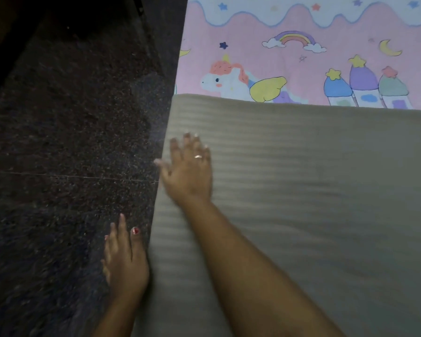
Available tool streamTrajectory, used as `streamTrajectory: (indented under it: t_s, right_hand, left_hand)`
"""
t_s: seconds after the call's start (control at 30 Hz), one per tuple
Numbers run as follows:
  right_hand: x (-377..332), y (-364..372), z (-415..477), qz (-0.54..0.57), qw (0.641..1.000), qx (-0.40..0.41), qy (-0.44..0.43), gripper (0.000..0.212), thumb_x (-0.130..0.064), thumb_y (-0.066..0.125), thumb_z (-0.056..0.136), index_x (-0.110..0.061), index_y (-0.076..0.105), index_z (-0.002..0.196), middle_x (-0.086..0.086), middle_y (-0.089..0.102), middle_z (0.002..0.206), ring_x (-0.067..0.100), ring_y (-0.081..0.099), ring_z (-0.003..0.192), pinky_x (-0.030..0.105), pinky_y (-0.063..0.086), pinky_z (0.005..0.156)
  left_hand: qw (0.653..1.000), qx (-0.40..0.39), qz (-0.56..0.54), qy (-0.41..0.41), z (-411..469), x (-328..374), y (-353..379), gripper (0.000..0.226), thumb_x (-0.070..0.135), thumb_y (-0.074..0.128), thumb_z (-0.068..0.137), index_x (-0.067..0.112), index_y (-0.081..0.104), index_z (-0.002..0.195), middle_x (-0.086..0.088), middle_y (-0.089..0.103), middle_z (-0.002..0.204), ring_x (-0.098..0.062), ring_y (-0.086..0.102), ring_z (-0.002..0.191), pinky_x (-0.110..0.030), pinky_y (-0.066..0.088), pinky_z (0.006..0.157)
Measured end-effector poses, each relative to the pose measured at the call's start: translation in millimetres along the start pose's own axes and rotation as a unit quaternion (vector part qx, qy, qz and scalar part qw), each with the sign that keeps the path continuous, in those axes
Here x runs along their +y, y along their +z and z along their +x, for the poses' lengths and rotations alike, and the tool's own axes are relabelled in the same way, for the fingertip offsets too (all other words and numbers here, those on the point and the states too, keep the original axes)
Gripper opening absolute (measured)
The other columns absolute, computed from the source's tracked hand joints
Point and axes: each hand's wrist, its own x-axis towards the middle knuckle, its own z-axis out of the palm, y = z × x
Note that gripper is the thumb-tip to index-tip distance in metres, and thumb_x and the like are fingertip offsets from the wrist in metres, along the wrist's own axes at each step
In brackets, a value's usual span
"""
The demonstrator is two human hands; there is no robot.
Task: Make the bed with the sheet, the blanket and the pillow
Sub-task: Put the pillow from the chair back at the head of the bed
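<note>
A grey ribbed blanket (301,203) lies spread over the near part of the bed, its top edge running straight across. Beyond that edge shows the pink sheet (253,45), printed with a unicorn, a rainbow and little houses. My right hand (187,171), with a ring on one finger, lies flat on the blanket close to its left edge, fingers straight and spread. My left hand is out of view. No pillow is in view.
Dark speckled stone floor (71,142) runs along the left side of the bed. My bare foot (124,259) stands on it right beside the blanket's edge.
</note>
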Motion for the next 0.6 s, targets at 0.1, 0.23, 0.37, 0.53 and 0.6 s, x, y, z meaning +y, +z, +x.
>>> streamTrajectory:
  t_s: [0.1, 0.23, 0.37, 0.53, 0.6]
  right_hand:
    - [-40.6, 0.7, -30.2, -0.046, 0.964, -0.131, -0.225, 0.060, -0.056, 0.030, 0.097, -0.022, 0.039, 0.145, 0.004, 0.032, 0.154, 0.023, 0.014, 0.146, 0.046, 0.001, 0.117]
    - [-35.0, -15.0, -65.9, 0.116, 0.965, -0.092, -0.217, 0.050, -0.044, 0.041, 0.095, -0.020, 0.050, 0.138, 0.003, 0.045, 0.146, 0.022, 0.034, 0.139, 0.041, 0.015, 0.115]
    - [66.2, -23.1, -103.1, 0.022, 0.990, 0.104, 0.093, 0.058, -0.047, 0.033, 0.093, -0.014, 0.049, 0.138, 0.010, 0.046, 0.145, 0.030, 0.039, 0.136, 0.042, 0.022, 0.113]
    - [30.2, 2.4, -125.4, -0.028, 0.985, 0.051, 0.163, 0.070, -0.055, 0.032, 0.089, -0.012, 0.044, 0.142, 0.011, 0.042, 0.148, 0.033, 0.037, 0.137, 0.050, 0.028, 0.111]
    - [-20.4, 11.8, -125.9, -0.013, 0.999, 0.027, 0.035, 0.066, -0.057, 0.031, 0.090, -0.016, 0.047, 0.140, 0.007, 0.043, 0.148, 0.030, 0.034, 0.139, 0.049, 0.024, 0.113]
  left_hand:
    - [0.997, 0.008, -0.058, -0.044, -10.1, -9.5, -11.1, 0.077, 0.055, 0.013, 0.080, 0.025, 0.022, 0.150, -0.008, 0.020, 0.158, -0.028, 0.013, 0.146, -0.045, 0.010, 0.116]
    - [1.000, 0.005, -0.017, -0.013, -26.7, -22.2, -26.5, 0.073, 0.052, 0.014, 0.083, 0.026, 0.022, 0.150, -0.005, 0.018, 0.158, -0.027, 0.012, 0.146, -0.053, 0.011, 0.114]
    - [0.999, -0.020, 0.022, 0.015, -40.5, -35.4, -32.4, 0.071, 0.051, 0.016, 0.084, 0.025, 0.023, 0.150, -0.005, 0.019, 0.158, -0.027, 0.012, 0.147, -0.053, 0.010, 0.114]
    - [0.999, -0.042, 0.003, 0.018, -47.3, -43.5, -23.3, 0.070, 0.052, 0.016, 0.086, 0.026, 0.024, 0.150, -0.004, 0.018, 0.158, -0.025, 0.010, 0.147, -0.046, 0.009, 0.117]
    - [0.997, -0.063, -0.038, 0.033, -48.4, -44.0, -21.5, 0.070, 0.054, 0.016, 0.087, 0.024, 0.024, 0.150, -0.002, 0.017, 0.158, -0.021, 0.011, 0.147, -0.037, 0.007, 0.118]
